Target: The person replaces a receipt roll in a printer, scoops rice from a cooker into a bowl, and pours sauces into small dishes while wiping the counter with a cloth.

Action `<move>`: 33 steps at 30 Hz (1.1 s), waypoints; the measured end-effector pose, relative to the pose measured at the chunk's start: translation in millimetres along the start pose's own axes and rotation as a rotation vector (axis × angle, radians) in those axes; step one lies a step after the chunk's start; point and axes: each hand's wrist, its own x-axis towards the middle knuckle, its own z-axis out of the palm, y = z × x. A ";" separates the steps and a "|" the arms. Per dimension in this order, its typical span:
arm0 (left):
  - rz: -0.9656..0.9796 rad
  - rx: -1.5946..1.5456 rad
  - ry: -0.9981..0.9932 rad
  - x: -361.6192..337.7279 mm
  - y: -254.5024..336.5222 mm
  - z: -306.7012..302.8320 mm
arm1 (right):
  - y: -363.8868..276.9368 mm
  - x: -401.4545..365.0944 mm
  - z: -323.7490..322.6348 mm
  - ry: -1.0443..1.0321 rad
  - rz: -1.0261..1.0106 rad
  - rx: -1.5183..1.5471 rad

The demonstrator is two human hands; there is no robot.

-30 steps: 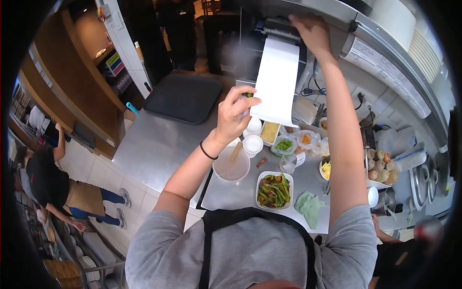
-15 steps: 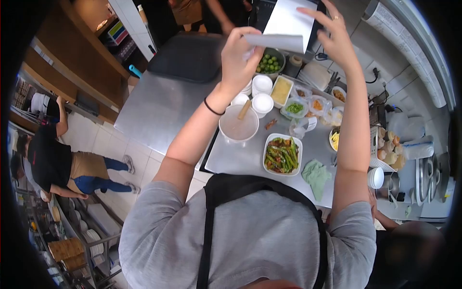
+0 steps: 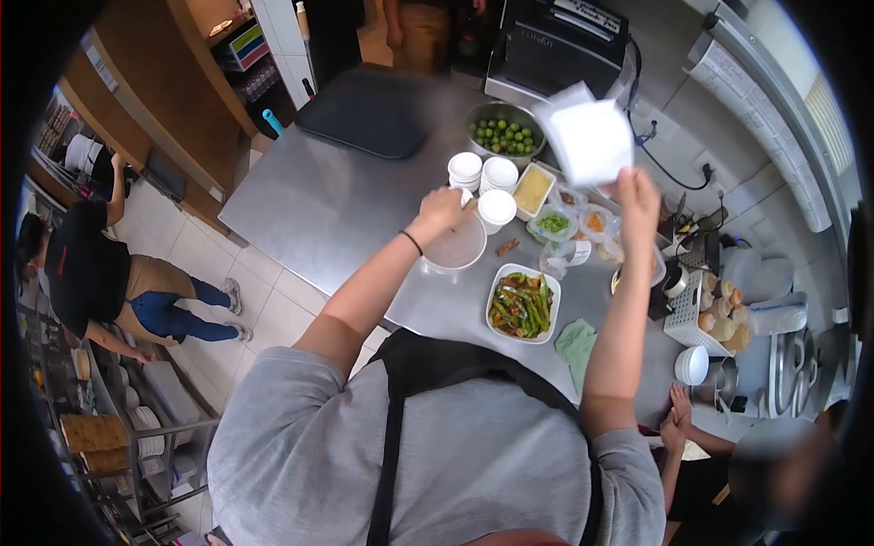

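My left hand (image 3: 441, 211) is closed round a wooden handle (image 3: 470, 206) at the rim of a white tub (image 3: 455, 250); the handle's lower end is hidden. My right hand (image 3: 636, 193) is raised at the right and pinches white paper slips (image 3: 594, 141) by their lower edge. Below the slips are small bags of chopped food (image 3: 553, 222). Nearer to me, a square white bowl (image 3: 492, 333) contains green vegetable pieces in brown sauce. Stacked white cups (image 3: 497, 209) stand just beyond the tub.
A metal bowl of small green fruit (image 3: 506, 136), a black printer (image 3: 555, 56) and a black tray (image 3: 364, 114) are at the back. A green cloth (image 3: 575, 350) lies near the front edge. A co-worker (image 3: 137, 273) stands left; another person's hands (image 3: 678, 414) show at right.
My left hand has let go of the paper and come down to the wooden handle. My right hand now has the slips, lower and nearer. The view has shifted, showing the printer.
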 end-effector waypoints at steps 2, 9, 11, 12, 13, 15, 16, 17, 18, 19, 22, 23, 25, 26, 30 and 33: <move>-0.025 -0.009 -0.015 -5.3 -3.5 8.6 | 19.9 -27.0 12.0 -0.033 0.133 0.225; -0.009 -1.224 -0.182 -44.8 -14.6 -18.7 | 68.3 -90.5 86.6 -0.170 0.343 0.545; -0.031 -1.358 -0.192 -71.5 -6.7 -25.6 | 100.0 -101.9 118.7 -0.200 0.132 0.335; -0.042 -1.490 -0.223 -83.7 -3.1 -28.9 | 75.7 -104.8 127.4 -0.241 0.079 0.099; -0.040 -1.486 -0.200 -93.7 -1.2 -31.9 | 72.0 -108.9 146.6 -0.247 -0.012 0.105; -0.109 -1.508 -0.134 -108.8 -1.7 -36.0 | 28.4 -115.1 166.4 -0.390 -0.098 0.014; -0.104 -1.502 -0.121 -114.8 -8.4 -37.8 | 29.8 -111.5 176.3 -0.510 -0.083 0.051; -0.187 -1.565 -0.004 -119.8 -19.4 -42.0 | 21.0 -101.1 179.7 -0.646 -0.059 0.115; -0.271 -1.625 0.110 -124.2 -31.3 -46.6 | 6.7 -88.2 180.6 -0.780 -0.032 0.177; -0.265 -1.620 0.110 -130.0 -46.7 -50.2 | -9.1 -74.1 180.0 -0.712 -0.233 0.159; -0.165 -1.865 0.097 -144.8 -71.8 -60.6 | -57.7 -7.3 179.5 -0.584 -0.442 0.100; -0.254 -1.857 0.131 -155.0 -65.8 -68.0 | -68.9 20.5 181.9 -0.447 -0.670 0.017; -0.359 -1.817 0.124 -183.1 -42.9 -91.1 | -108.9 73.0 171.2 -0.152 -0.810 -0.514; -0.283 -1.761 0.022 -194.7 -57.1 -81.4 | -115.5 100.4 171.8 0.026 -0.771 -0.740; -0.131 -1.474 -0.317 -246.3 -63.4 -78.1 | -98.0 174.9 175.9 0.281 -0.605 -1.194; -0.100 -1.261 -0.498 -261.0 -52.0 -106.5 | -115.1 177.8 176.0 0.011 -0.364 -1.388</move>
